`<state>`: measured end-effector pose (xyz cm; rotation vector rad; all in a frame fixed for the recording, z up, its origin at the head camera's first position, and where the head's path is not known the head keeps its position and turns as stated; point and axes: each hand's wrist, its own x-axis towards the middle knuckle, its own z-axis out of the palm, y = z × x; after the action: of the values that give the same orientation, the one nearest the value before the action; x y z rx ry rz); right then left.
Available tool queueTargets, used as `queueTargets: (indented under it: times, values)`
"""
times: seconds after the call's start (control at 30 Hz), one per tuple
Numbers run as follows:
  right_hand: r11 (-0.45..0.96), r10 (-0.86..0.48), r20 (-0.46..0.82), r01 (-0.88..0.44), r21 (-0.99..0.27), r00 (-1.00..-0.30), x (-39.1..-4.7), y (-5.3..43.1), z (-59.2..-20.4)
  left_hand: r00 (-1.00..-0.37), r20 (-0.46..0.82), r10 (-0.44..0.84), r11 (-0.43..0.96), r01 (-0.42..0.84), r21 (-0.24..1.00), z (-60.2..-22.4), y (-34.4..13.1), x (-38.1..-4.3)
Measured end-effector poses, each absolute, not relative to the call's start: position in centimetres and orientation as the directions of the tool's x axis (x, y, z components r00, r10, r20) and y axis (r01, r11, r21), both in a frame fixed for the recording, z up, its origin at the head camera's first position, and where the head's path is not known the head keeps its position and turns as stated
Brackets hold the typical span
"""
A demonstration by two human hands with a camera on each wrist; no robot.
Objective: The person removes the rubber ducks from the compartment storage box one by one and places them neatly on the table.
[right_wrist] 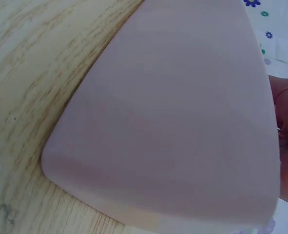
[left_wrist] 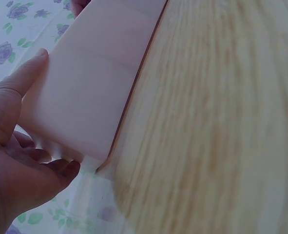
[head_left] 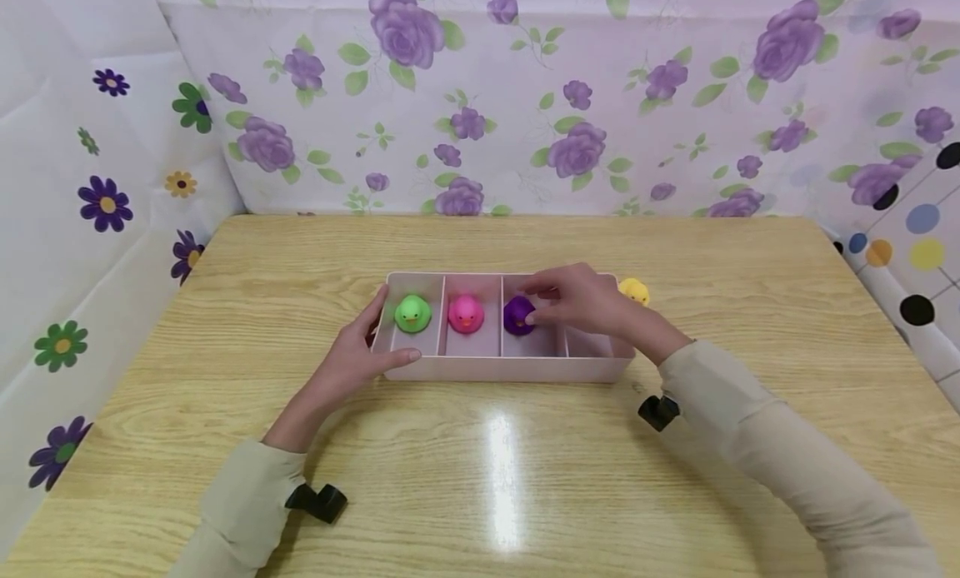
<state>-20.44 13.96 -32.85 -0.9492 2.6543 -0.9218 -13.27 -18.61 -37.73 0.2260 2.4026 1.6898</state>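
Note:
A pale pink box [head_left: 506, 370] with several compartments lies lengthwise on the table. In the head view, a green rubber duck [head_left: 412, 313] sits in its leftmost compartment, a pink rubber duck [head_left: 466, 313] in the one beside it. A purple rubber duck [head_left: 517, 315] is in the third. My right hand [head_left: 592, 299] reaches over the rim, thumb and fingers about the purple duck's right side. My left hand [head_left: 356, 349] grips the box's left end, thumb along the front wall; the left wrist view shows its fingers [left_wrist: 68, 168] curled by the end wall. The box hides most of the right hand in the right wrist view.
A yellow rubber duck [head_left: 634, 291] is on the table behind the right hand, just past the box's right end. The wooden table [head_left: 420, 470] meets flowered cloth [head_left: 510, 103] at the back and sides.

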Motion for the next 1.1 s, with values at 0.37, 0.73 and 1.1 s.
queueTargets:
  times: [0.37,0.73,1.1]
  values:
    - [0.593,-0.698,0.006,-0.583,-0.556,-0.716,-21.0,12.5,-33.1,-0.970,-0.071,0.232,0.346,0.014,0.938,-37.8,-18.6,-13.2]
    - [0.644,-0.703,-0.086,-0.580,-0.498,-0.706,-21.1,11.3,-33.3,-0.971,-0.071,0.226,0.350,0.013,0.937,-37.8,-18.6,-13.3]
    - [0.649,-0.698,-0.062,-0.594,-0.476,-0.714,-20.8,11.2,-33.6,-0.972,-0.072,0.225,0.350,0.011,0.937,-37.8,-18.6,-13.3]
